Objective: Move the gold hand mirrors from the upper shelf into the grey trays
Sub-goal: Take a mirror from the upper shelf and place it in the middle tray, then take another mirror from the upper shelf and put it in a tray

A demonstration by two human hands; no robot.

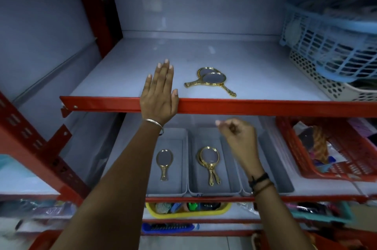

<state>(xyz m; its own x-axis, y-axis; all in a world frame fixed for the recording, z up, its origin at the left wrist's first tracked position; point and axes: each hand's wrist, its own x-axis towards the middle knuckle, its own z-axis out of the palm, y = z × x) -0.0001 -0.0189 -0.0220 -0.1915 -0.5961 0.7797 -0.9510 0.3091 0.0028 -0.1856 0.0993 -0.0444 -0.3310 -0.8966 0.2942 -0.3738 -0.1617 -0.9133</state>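
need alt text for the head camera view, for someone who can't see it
Two gold hand mirrors lie overlapped on the upper shelf; three more sit in two grey trays below. The left hand rests flat on the shelf edge, and the empty right hand hovers loosely curled above the trays.

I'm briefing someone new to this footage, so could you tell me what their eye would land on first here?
First, the two gold hand mirrors overlapping on the pale upper shelf, just right of the left hand lying flat over its red front edge. Below, three grey trays sit side by side: one mirror in the left, stacked mirrors in the middle, with the empty, loosely curled right hand above them.
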